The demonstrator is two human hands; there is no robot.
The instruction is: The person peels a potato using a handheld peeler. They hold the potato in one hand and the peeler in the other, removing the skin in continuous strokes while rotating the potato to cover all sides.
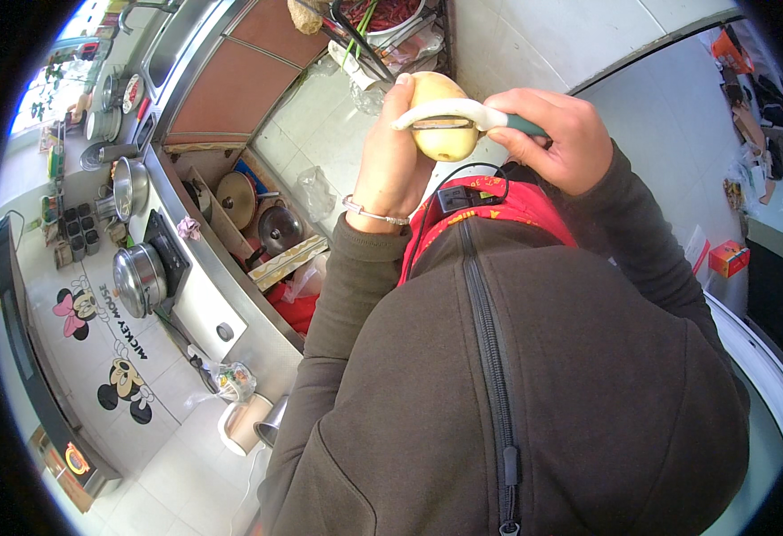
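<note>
My left hand point(391, 151), with a bracelet at the wrist, holds a pale yellow potato point(446, 142) from its left side. The thumb lies up along the potato, and the other fingers are mostly hidden behind it. In my right hand point(565, 137) is a vegetable peeler with a white curved head point(446, 107) and a dark green handle point(525, 125). Its metal blade lies across the middle of the potato. Much of the potato's surface looks smooth and peeled. Both hands are up in front of my body, above the tiled floor.
Ahead stands a rack with a basin of red chillies point(391, 15) and green stalks point(359, 33). To the left, an open cabinet holds lidded pans point(281, 229) below a counter with a steel pot point(140, 279) on a stove. A plastic bag point(314, 193) lies on the floor.
</note>
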